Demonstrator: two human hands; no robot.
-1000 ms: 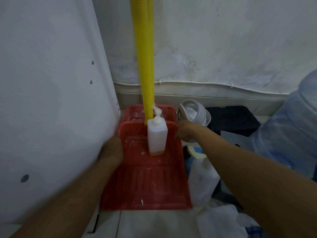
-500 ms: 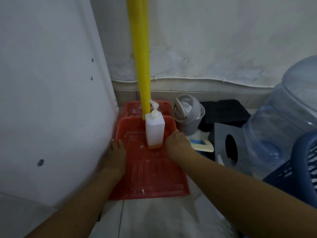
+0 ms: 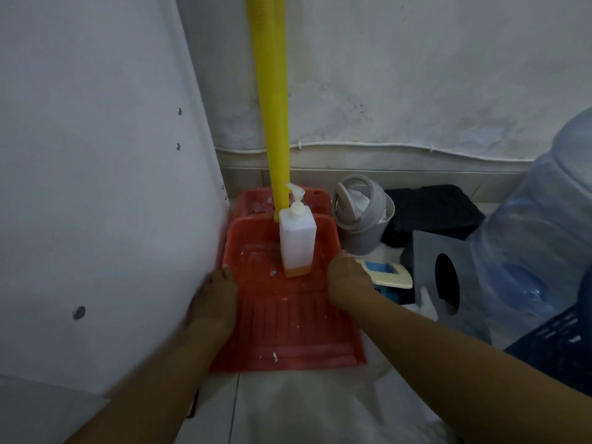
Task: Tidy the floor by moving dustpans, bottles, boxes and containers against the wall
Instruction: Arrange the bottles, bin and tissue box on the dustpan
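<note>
Head view: dustpan lengthwise toward wall, mouth nearward; left hand, right hand tight around its rims.

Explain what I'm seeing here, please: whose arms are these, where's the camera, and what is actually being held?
There is no machine here. These are a person's two bare arms, filmed by one wide-angle camera worn on their head, looking forward and down into a floor corner. The left hand lies on the left rim of the front dustpan; I cannot tell whether its fingers curl round the rim. The right hand grips the right rim. A white pump bottle with a little orange liquid stands upright in that dustpan. Behind it a second red dustpan sits at the wall, and a yellow handle rises there. To the right are a grey swing-lid bin, a black box, a grey box with a round hole and a big blue water jug. A white panel stands on the left.
</note>
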